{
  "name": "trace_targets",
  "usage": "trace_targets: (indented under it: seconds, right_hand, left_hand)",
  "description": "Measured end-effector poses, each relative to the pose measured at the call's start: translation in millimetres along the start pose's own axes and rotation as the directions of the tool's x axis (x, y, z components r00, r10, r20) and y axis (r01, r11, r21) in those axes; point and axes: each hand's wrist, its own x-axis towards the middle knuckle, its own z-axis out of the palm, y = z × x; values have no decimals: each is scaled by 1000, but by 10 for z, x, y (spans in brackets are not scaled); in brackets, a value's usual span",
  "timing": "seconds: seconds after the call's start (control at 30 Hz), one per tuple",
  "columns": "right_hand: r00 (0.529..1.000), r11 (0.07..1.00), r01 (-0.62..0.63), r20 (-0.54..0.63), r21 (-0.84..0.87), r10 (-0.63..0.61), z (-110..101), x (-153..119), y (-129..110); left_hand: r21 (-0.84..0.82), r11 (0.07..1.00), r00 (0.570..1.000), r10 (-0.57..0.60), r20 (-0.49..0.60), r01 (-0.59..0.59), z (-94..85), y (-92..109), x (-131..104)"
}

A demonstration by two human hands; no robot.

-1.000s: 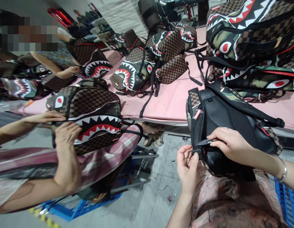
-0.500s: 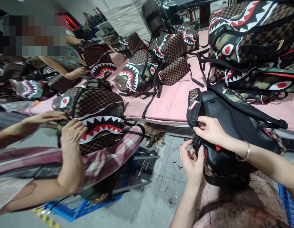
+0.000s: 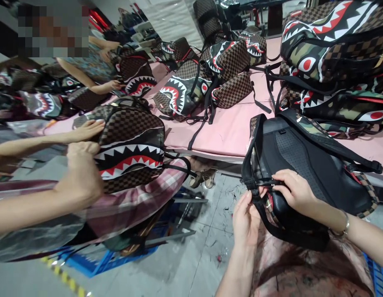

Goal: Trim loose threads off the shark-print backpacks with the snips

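Pink-covered table (image 3: 220,134): it stretched across the room in front of me, with stacked backpacks (image 3: 315,53) at its right end and dark scraps scattered over the grey tile floor (image 3: 206,243) beside it.
Backpack in hand: a check-trimmed backpack (image 3: 329,177), padded black back facing up, leaned between the person's patterned lap (image 3: 302,276) and the table edge.
Left hand: the person's left hand (image 3: 247,220) had thumb and fingertips pinching the black shoulder strap (image 3: 247,165) near its lower end, just below a buckle.
Right hand: the right hand (image 3: 298,192) came over the back panel, thumb and forefinger closed on a slim black hand tool (image 3: 266,181); its tips were lost against the strap, and I could not tell its exact kind.
Strap between the hands: the bag's body spread rightward from the left hand's pinch and lay beneath the right hand, so both grips met at its left edge.
Handling at the buckle: to my eye, good work there called for a taut strap, small movements, and tool tips angled away from the left fingertips and the smooth black panel.
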Motion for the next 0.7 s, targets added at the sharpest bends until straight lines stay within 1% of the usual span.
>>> trace_targets:
  seconds: [0.1, 0.2, 0.33, 0.4, 0.5, 0.7]
  right_hand:
    - [995, 993, 92, -33, -80, -95, 31, -48, -8]
    - [988, 982, 147, -23, -117, -151, 9, 8, -30]
    - [980, 972, 196, -19, -133, -200, -47, 70, -35]
    - [977, 972, 202, -40, -119, -208, -56, 61, -21]
    - [981, 978, 176, -68, -109, -184, -38, 15, 6]
    - [982, 976, 164, -67, -141, -174, 16, -44, 23]
  left_hand:
    - [-5, 1000, 1000, 17, 0, -17, 26, -52, -15]
    - [-18, 1000, 1000, 18, 4, -18, 47, -85, -43]
    - [1, 1000, 999, 26, -26, -26, 66, -87, -91]
    - [11, 1000, 999, 27, -30, -27, 71, -83, -104]
    - [-2, 1000, 999, 27, -31, -27, 79, -88, -106]
    - [-42, 999, 999, 18, -50, -20, 100, -132, -104]
